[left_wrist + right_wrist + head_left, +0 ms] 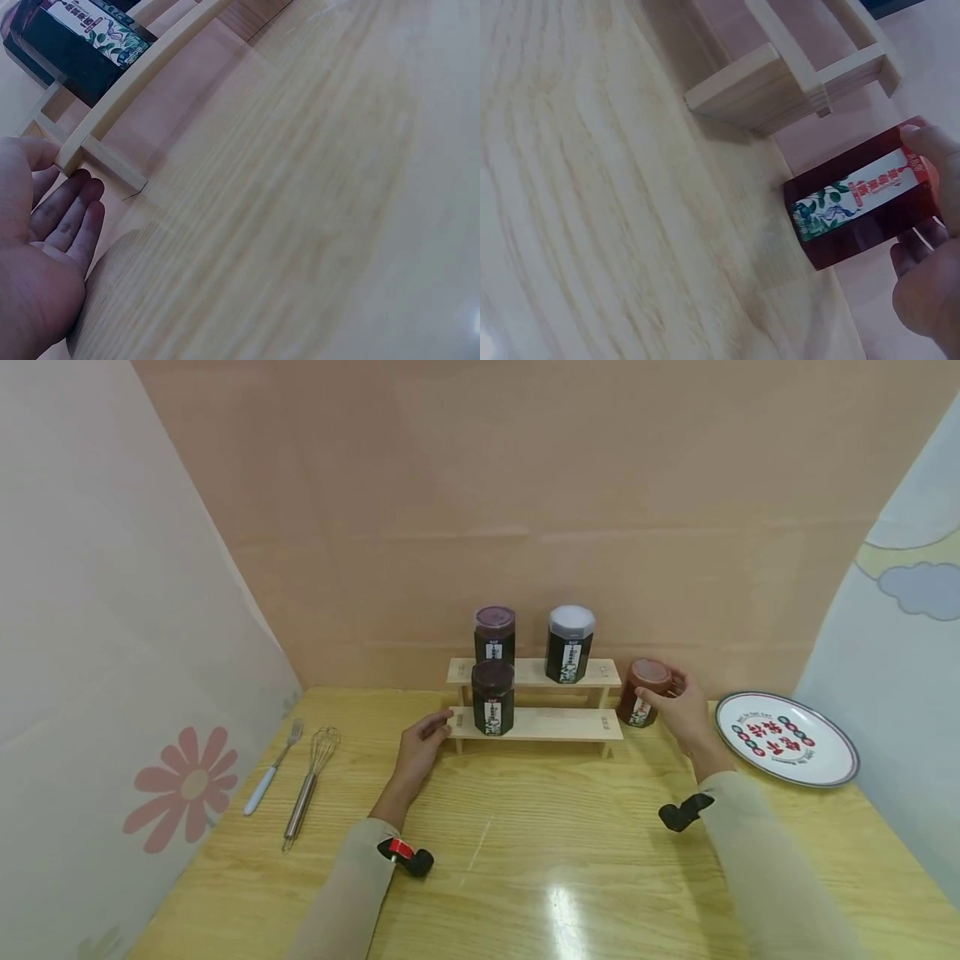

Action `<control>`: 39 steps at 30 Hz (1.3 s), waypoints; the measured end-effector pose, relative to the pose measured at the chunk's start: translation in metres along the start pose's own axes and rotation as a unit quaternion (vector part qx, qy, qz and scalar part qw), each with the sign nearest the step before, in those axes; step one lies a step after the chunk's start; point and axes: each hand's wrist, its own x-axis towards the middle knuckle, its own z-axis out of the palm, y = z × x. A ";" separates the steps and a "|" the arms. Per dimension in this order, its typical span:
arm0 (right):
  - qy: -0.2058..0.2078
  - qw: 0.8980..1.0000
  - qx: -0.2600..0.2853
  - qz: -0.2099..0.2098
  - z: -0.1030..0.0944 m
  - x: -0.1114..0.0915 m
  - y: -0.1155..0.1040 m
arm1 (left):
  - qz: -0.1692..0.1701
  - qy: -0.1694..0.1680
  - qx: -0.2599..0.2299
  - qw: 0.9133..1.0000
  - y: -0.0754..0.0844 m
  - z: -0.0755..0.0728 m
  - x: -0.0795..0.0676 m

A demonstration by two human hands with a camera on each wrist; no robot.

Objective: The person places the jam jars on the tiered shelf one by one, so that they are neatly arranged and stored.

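At the right end of the two-tier wooden shelf (551,724), my right hand (684,714) grips a reddish-brown jar (639,697) by its lid, thumb in front and fingers behind. The right wrist view shows this jar's white label (862,191) and its base close to the table. My left hand (422,752) holds the left end of the shelf's lower board, thumb and fingertips at the board's edge (71,159). A dark-lidded jar (493,697) stands on the lower tier. On the upper tier are a purple-lidded jar (495,631), partly hidden, and a white-lidded jar (570,643).
An oval plate (828,760) with red lettering lies at the right, beyond my right forearm. To the left lie a fork (272,768) with a pale handle and a whisk (309,789). A brown backdrop (525,510) rises behind the shelf.
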 end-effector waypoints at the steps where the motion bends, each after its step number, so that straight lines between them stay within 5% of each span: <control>1: 0.003 1.000 0.000 0.003 0.002 0.000 0.001 | -0.002 -0.001 0.000 1.000 0.000 0.000 0.000; 15: 0.060 0.998 -0.015 0.014 0.009 -0.007 0.001 | -0.020 -0.019 0.001 1.000 0.007 -0.001 -0.003; 22: 0.060 0.998 -0.012 0.009 0.008 -0.011 -0.004 | -0.009 -0.018 -0.002 1.000 0.029 0.000 -0.015; 39: 0.055 0.998 0.020 -0.023 -0.008 -0.038 -0.034 | -0.007 -0.020 -0.003 1.000 0.030 -0.001 -0.016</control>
